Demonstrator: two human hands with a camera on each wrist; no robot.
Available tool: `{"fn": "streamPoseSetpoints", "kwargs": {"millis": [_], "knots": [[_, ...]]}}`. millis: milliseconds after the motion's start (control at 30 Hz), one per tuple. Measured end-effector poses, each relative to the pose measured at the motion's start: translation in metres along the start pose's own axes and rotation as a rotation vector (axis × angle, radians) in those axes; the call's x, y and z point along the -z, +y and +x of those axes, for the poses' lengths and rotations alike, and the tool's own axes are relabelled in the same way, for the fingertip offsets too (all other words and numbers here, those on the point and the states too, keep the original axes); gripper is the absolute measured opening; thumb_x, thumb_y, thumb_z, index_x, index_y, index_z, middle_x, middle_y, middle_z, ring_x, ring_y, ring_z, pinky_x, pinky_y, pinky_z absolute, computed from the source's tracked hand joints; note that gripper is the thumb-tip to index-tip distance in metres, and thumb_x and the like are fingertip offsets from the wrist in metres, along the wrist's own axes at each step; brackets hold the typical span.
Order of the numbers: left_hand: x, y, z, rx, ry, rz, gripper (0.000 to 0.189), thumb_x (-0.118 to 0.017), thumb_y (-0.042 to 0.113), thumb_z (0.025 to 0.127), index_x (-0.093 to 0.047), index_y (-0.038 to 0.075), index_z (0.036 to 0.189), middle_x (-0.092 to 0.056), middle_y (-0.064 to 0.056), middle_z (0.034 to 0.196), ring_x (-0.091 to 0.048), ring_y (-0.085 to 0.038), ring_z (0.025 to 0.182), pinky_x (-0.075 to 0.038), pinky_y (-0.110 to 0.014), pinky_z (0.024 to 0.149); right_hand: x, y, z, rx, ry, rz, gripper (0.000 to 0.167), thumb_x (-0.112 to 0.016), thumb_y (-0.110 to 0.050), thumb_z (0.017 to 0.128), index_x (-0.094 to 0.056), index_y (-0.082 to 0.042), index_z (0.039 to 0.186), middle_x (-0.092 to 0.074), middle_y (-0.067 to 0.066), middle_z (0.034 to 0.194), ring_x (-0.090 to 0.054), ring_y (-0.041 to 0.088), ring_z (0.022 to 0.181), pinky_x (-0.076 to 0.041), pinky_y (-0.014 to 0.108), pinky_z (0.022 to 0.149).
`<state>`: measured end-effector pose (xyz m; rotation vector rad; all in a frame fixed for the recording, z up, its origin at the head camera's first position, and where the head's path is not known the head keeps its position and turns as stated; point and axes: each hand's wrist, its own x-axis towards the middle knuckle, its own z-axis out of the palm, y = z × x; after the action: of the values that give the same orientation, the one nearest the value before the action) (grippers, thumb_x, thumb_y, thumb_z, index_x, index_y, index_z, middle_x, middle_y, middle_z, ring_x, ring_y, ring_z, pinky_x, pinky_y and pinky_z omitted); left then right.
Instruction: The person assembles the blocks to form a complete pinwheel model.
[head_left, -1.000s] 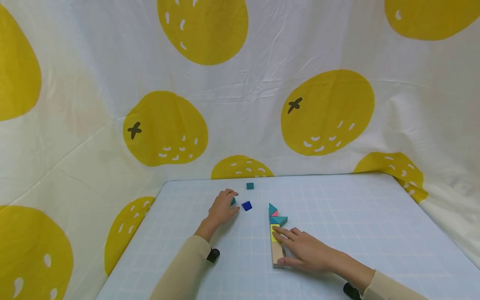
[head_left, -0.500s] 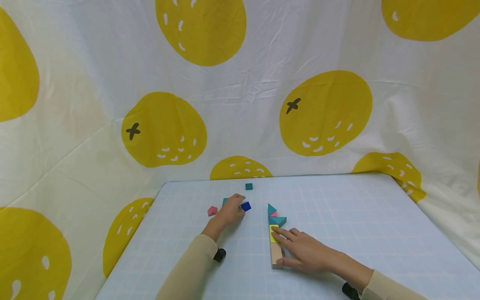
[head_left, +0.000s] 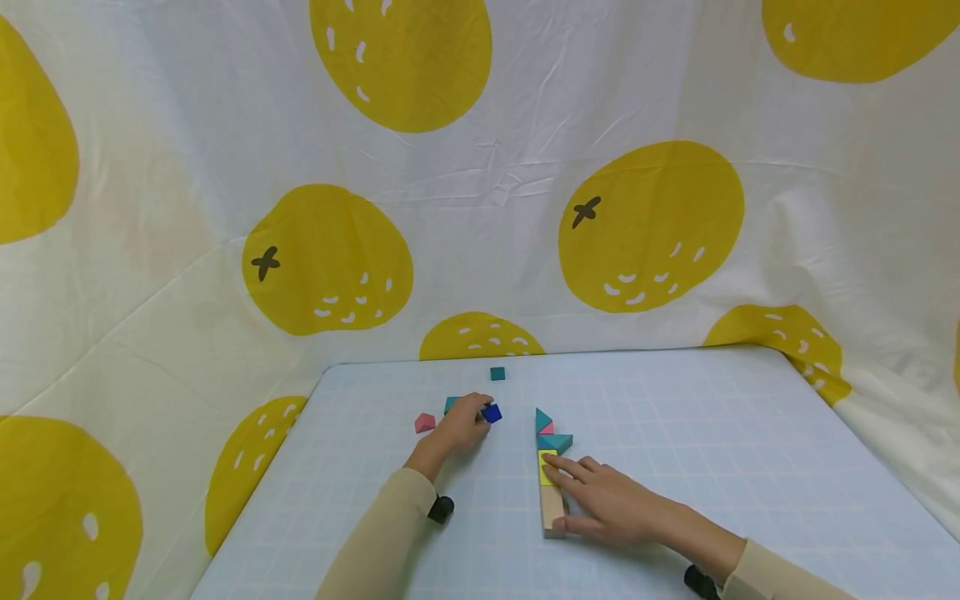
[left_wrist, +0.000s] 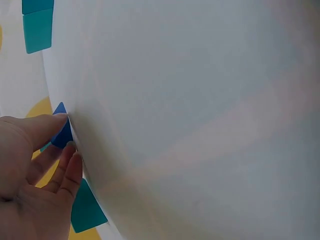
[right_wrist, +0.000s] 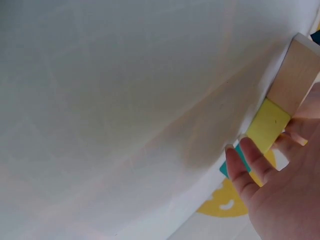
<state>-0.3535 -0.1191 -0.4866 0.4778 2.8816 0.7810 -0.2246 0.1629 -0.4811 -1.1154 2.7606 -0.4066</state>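
Left hand (head_left: 461, 423) is pinching the blue block (head_left: 492, 413), beyond and left of the yellow block (right_wrist: 268, 125); right hand (head_left: 617, 502) kinda spread, fingers touching it.

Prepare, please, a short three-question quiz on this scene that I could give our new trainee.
1. True or false: in the head view, the yellow block lies farther from the person than the wooden block.
2. Multiple choice: what does the left hand touch? A) a pink block; B) the blue block; C) the wooden block.
3. Open: which block lies nearest the far edge of the table?

Key: 1. True. 2. B. 3. A teal block, lying by itself.
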Motion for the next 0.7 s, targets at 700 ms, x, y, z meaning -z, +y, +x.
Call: {"fn": "streamPoseSetpoints", "kwargs": {"millis": [700], "knots": [[0.0072,-0.0056,0.0024,-0.013,-0.078,-0.108,0.039,-0.069,0.010,0.098,-0.061,0.009,0.136,-0.058,-0.008,0.131,-0.055,-0.024,0.111,-0.049,-0.046,0.106,0.0007,0.0004,-0.0004,0.002,-0.002,0.001,0.084,-0.041,-0.072,0.098,-0.035,-0.016,0.161,-0.028,-0.001,0.168,-0.046,0.023,0.135,-0.047,0.052,0.105]]}}
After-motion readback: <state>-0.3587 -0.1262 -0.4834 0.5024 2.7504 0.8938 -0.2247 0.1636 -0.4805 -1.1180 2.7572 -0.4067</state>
